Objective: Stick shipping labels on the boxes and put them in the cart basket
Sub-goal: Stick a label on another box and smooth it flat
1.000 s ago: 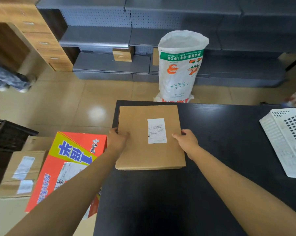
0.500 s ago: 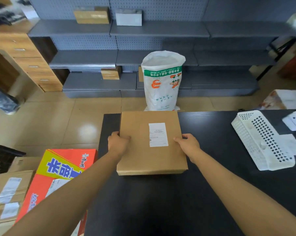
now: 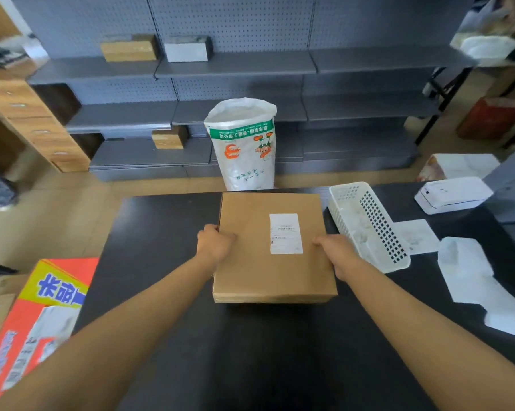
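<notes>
Gripping box (image 3: 259, 262) sides, left hand (image 3: 213, 246), right hand (image 3: 337, 253)

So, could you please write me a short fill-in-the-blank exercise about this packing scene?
1. Both hands, left hand and right hand, grip the cardboard ____ on the black table.
2. The shipping label on its top is ____ in colour.
3. The white perforated basket lies to the box's ____.
4. The printed sack stands on the ____.

Missing words: box; white; right; floor
</notes>
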`<state>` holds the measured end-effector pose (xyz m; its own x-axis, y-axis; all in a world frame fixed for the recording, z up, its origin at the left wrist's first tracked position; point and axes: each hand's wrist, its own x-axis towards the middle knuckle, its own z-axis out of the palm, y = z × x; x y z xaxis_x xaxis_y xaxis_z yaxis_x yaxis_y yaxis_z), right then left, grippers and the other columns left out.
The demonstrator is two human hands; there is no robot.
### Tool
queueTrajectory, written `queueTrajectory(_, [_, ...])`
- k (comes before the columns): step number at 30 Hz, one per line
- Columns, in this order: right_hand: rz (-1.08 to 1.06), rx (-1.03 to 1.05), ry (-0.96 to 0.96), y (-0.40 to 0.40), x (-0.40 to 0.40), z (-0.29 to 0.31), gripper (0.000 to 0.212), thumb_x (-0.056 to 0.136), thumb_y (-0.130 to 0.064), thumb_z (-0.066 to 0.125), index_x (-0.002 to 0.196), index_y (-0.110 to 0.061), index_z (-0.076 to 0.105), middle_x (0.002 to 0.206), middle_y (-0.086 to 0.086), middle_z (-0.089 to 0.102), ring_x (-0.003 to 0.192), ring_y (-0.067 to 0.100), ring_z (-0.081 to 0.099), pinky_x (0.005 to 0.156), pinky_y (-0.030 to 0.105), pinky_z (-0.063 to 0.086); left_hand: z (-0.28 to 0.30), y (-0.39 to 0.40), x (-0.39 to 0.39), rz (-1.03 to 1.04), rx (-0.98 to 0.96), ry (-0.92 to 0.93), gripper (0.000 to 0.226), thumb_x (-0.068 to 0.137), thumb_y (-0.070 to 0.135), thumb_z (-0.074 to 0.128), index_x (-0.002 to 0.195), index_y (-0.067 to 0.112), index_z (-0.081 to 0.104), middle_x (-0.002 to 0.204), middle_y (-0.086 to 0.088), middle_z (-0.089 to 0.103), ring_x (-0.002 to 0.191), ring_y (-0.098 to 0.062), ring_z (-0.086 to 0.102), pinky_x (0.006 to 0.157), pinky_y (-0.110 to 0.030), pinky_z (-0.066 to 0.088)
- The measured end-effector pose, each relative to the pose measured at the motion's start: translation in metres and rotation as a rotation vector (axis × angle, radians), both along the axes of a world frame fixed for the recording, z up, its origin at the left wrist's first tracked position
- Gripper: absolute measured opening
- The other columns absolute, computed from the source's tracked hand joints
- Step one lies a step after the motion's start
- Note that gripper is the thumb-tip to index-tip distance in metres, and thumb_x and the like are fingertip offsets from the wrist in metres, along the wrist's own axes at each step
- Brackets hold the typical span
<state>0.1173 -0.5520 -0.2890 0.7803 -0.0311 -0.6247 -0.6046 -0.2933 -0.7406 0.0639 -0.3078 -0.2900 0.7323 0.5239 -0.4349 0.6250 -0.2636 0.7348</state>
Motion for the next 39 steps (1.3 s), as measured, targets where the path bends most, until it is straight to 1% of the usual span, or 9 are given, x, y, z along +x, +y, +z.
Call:
queueTrajectory(6, [-0.004,0.016,0.038,-0.058,0.005,0.001,0.006,0.089,-0.015,0.056,0.093,-0.011,0.056,0.097,0.010,0.063,0.090,0.026,0.060,0.086,0.041,0.050,-0.005,-0.059,-0.002,0.042,-0.017,0.023,0.055,0.088,0.026,0.064,0.133,0.008,0.040,0.134,-0.011,0.044,0.095,-0.021,0.051,0.077,-0.032,0.044])
queueTrajectory(10, [0.036,-0.018,0.056,-0.071,0.003,-0.015,0.006,0.087,-0.012,0.054,0.090,-0.009,0.059,0.104,0.016,0.065,0.097,0.032,0.061,0.093,0.047,0.049,-0.023,-0.078,-0.016,0.074,-0.049,0.054,0.055,0.088,0.024,0.066,0.132,0.006,0.040,0.132,-0.012,0.046,0.094,-0.021,0.050,0.077,-0.032,0.043])
queueTrajectory(15, [0.053,-0.025,0.102,-0.078,-0.008,-0.043,0.016,0.088,-0.013,0.053,0.100,-0.008,0.062,0.101,0.014,0.067,0.094,0.029,0.063,0.092,0.047,0.050,-0.053,-0.088,-0.029,0.066,-0.072,0.114,0.062,0.088,0.029,0.065,0.138,0.006,0.036,0.136,-0.012,0.044,0.108,-0.026,0.053,0.088,-0.037,0.048])
queueTrajectory(20, [0.109,-0.042,0.102,-0.082,-0.017,-0.064,0.044,0.088,-0.026,0.060,0.129,-0.015,0.049,0.121,0.006,0.059,0.110,0.026,0.056,0.099,0.048,0.045,-0.074,-0.097,-0.041,0.072,0.016,0.099,0.081,0.081,0.048,0.068,0.143,0.012,0.029,0.139,-0.006,0.034,0.122,-0.028,0.044,0.101,-0.045,0.042])
queueTrajectory(23, [0.115,-0.119,-0.010,-0.084,-0.016,-0.068,0.056,0.086,-0.024,0.064,0.136,-0.018,0.040,0.129,0.004,0.052,0.116,0.023,0.053,0.099,0.042,0.044,-0.079,-0.100,-0.042,0.092,0.011,0.057,0.081,0.080,0.050,0.068,0.143,0.016,0.029,0.137,-0.004,0.034,0.119,-0.025,0.045,0.099,-0.044,0.044])
queueTrajectory(25, [0.193,-0.260,-0.202,-0.080,-0.015,-0.067,0.057,0.085,-0.019,0.065,0.136,-0.018,0.041,0.131,0.003,0.049,0.118,0.021,0.050,0.098,0.037,0.045,-0.081,-0.100,-0.045,0.107,-0.039,0.015,0.079,0.081,0.049,0.068,0.142,0.017,0.028,0.136,-0.002,0.037,0.109,-0.020,0.048,0.089,-0.036,0.045])
queueTrajectory(31, [0.435,-0.673,-0.682,-0.050,-0.006,-0.057,0.033,0.088,-0.017,0.060,0.121,-0.016,0.059,0.131,0.006,0.042,0.123,0.023,0.038,0.103,0.034,0.035,-0.082,-0.099,-0.046,0.074,-0.077,-0.036,0.076,0.085,0.045,0.066,0.142,0.014,0.026,0.137,-0.002,0.042,0.105,-0.014,0.048,0.083,-0.029,0.044])
queueTrajectory(35, [0.527,-0.556,-0.554,-0.036,0.007,-0.058,0.033,0.095,-0.016,0.051,0.127,-0.012,0.055,0.130,0.007,0.049,0.118,0.023,0.047,0.096,0.032,0.045,-0.083,-0.099,-0.047,0.082,-0.084,-0.033,0.074,0.085,0.046,0.065,0.141,0.016,0.027,0.137,-0.002,0.039,0.105,-0.016,0.048,0.085,-0.032,0.044])
queueTrajectory(39, [0.562,-0.572,-0.554,-0.034,0.012,-0.063,0.029,0.096,-0.014,0.050,0.123,-0.011,0.057,0.127,0.006,0.051,0.116,0.022,0.048,0.091,0.027,0.043,-0.083,-0.099,-0.048,0.102,-0.113,-0.030,0.074,0.085,0.044,0.066,0.141,0.016,0.027,0.135,-0.003,0.040,0.107,-0.019,0.050,0.092,-0.038,0.048])
